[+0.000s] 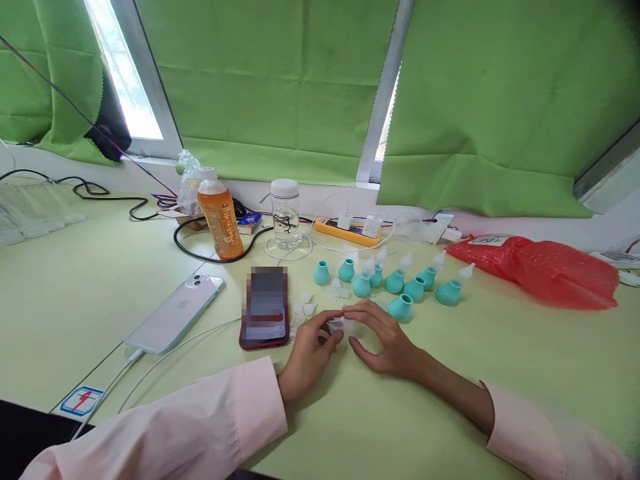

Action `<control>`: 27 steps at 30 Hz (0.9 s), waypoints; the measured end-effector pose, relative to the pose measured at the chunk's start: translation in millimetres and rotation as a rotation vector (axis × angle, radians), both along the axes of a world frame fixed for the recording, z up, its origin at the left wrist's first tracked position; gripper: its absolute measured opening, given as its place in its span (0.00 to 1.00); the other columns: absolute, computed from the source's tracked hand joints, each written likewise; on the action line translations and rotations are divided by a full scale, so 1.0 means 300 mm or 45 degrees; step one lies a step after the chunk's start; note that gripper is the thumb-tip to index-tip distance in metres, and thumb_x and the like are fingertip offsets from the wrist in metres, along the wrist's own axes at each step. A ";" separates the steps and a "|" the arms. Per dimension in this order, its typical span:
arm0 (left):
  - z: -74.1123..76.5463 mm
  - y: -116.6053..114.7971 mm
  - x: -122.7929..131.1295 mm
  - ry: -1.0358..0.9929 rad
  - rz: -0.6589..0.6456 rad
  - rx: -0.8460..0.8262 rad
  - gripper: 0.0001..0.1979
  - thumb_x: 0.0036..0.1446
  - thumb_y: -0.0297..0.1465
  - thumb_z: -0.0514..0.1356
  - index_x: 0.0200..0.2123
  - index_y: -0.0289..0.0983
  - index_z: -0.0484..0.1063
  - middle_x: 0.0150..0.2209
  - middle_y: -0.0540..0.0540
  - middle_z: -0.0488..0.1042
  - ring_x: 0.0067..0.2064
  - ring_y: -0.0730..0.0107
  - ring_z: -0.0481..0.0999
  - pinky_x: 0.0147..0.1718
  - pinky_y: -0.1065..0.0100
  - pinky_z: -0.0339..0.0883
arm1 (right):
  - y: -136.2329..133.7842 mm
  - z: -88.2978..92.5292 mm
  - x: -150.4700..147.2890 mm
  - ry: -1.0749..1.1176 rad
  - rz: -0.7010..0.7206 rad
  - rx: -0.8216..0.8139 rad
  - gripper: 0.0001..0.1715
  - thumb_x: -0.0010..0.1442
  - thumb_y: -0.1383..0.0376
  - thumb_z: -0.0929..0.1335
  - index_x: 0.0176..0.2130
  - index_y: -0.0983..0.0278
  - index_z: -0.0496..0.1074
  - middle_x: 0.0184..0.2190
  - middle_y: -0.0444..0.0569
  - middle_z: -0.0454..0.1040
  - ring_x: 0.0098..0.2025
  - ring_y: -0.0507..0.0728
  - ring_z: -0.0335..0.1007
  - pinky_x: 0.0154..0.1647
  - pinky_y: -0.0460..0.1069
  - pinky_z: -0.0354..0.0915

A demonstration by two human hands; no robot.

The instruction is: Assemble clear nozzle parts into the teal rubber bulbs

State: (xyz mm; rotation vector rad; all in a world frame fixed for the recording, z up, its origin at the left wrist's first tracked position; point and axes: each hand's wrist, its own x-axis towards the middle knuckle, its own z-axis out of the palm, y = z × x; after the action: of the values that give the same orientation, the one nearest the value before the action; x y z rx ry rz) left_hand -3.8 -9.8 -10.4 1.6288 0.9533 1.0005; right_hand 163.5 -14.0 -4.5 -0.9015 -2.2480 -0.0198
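Observation:
My left hand pinches a small clear plastic piece between thumb and fingers. Close beside it on the right is my right hand, its thumb and fingers curved and apart. The fingertips of my right hand come up to the far side of the clear piece; whether they touch it I cannot tell. Beyond the hands stand several teal squeeze bulbs. An open-necked bulb sits nearest my right hand, and another bulb carries a clear pointed tip. Loose translucent tips lie left of the hands.
A red-cased phone and a white phone on a cable lie to the left. Behind are an orange drink bottle, a clear water bottle and an orange power strip. A red plastic bag lies right.

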 end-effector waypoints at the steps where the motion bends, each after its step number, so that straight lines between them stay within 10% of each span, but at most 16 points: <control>1: 0.001 0.000 0.001 -0.030 0.034 -0.017 0.11 0.50 0.28 0.54 0.39 0.36 0.64 0.36 0.46 0.68 0.31 0.72 0.68 0.27 0.71 0.66 | 0.002 0.005 0.002 -0.041 -0.034 -0.044 0.22 0.51 0.70 0.63 0.48 0.65 0.59 0.44 0.54 0.66 0.46 0.59 0.59 0.46 0.56 0.58; 9: 0.015 -0.004 0.010 -0.172 0.064 -0.093 0.08 0.44 0.26 0.56 0.32 0.35 0.63 0.32 0.48 0.65 0.27 0.76 0.64 0.22 0.74 0.66 | 0.030 -0.010 0.000 -0.531 -0.200 -0.069 0.16 0.57 0.72 0.56 0.43 0.66 0.64 0.45 0.55 0.67 0.47 0.61 0.60 0.48 0.62 0.52; 27: 0.009 0.001 0.008 -0.095 0.048 -0.144 0.09 0.43 0.27 0.59 0.31 0.33 0.67 0.30 0.46 0.68 0.26 0.76 0.66 0.24 0.74 0.63 | 0.058 -0.051 0.021 -0.137 -0.014 -0.253 0.15 0.55 0.74 0.58 0.39 0.66 0.68 0.41 0.55 0.70 0.46 0.59 0.62 0.46 0.58 0.60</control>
State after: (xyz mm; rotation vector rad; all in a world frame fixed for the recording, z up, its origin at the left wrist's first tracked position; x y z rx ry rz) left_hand -1.4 -9.6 -7.6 1.4749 0.9753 1.0076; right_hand 169.8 3.3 -19.9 -1.0391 -2.3757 0.1557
